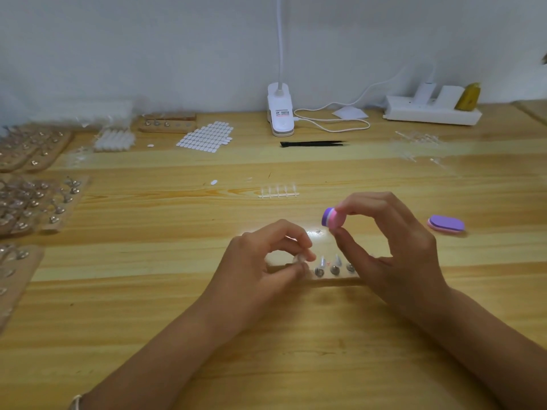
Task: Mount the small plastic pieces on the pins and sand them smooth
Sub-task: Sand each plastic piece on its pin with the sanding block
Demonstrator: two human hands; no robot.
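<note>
A small clear plastic piece is being pinched by the curled left hand at the left end of the pin strip. A purple and pink sanding block is being pinched by the right hand, lifted just above the pin strip. A second sanding block is lying well to the right of the pin strip. Bare surface is being left open left of the pin strip.
</note>
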